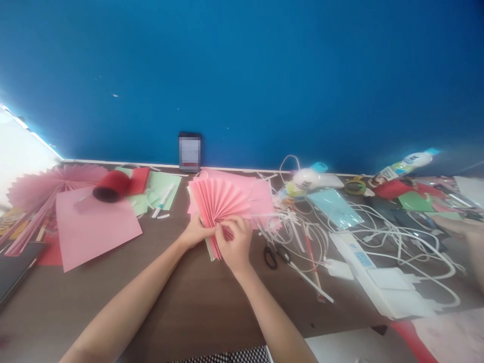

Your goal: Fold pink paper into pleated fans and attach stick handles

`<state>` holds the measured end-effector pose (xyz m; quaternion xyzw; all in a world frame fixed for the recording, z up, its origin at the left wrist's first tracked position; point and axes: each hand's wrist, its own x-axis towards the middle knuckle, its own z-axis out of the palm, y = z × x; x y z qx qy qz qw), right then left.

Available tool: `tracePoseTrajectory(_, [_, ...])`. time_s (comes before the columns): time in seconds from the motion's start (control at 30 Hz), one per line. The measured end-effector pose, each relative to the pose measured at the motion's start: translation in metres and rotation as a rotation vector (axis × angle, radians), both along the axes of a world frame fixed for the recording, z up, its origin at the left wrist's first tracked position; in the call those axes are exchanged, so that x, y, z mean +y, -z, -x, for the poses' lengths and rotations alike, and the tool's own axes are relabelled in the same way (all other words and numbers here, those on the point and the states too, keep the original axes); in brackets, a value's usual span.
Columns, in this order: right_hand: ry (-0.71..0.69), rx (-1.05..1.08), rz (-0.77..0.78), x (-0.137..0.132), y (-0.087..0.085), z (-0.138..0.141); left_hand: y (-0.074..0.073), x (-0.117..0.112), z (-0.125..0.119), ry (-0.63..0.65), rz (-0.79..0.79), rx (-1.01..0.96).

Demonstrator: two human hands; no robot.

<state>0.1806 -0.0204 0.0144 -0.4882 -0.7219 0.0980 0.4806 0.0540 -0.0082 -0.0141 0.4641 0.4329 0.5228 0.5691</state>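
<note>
We hold a pink paper fan (227,195)
Our left hand (196,232) and right hand (235,246) pinch closed on its lower folds, pleats spread beyond

The pleated paper fan (223,199) is pink, in lighter and deeper stripes along its folds. The wall (242,75) is strong blue, with a few pale specks; the tabletop (151,307) is dark brown. The flat sheet (96,232) is pale pink, the cylinder (115,184) red with a blackish end. The marker (162,200) is white with a teal band, the power strip (351,252) white with light-blue socket panels, and the cloth (223,357) speckled black and white.
</note>
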Motion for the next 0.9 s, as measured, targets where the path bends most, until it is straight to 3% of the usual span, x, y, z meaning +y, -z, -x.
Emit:
tracePoseTrajectory(0.27, [0.057,-0.082,0.031,0.002,-0.007,-0.002,0.000,0.000,0.000,0.034,-0.016,0.042])
tracePoseTrajectory(0.67, [0.027,-0.160,0.044,0.001,-0.015,-0.007,-0.010,-0.002,0.000,0.109,-0.046,0.093])
tracePoseTrajectory(0.9, [0.013,-0.162,0.003,0.001,-0.018,-0.010,-0.006,-0.001,0.001,0.106,-0.047,0.054])
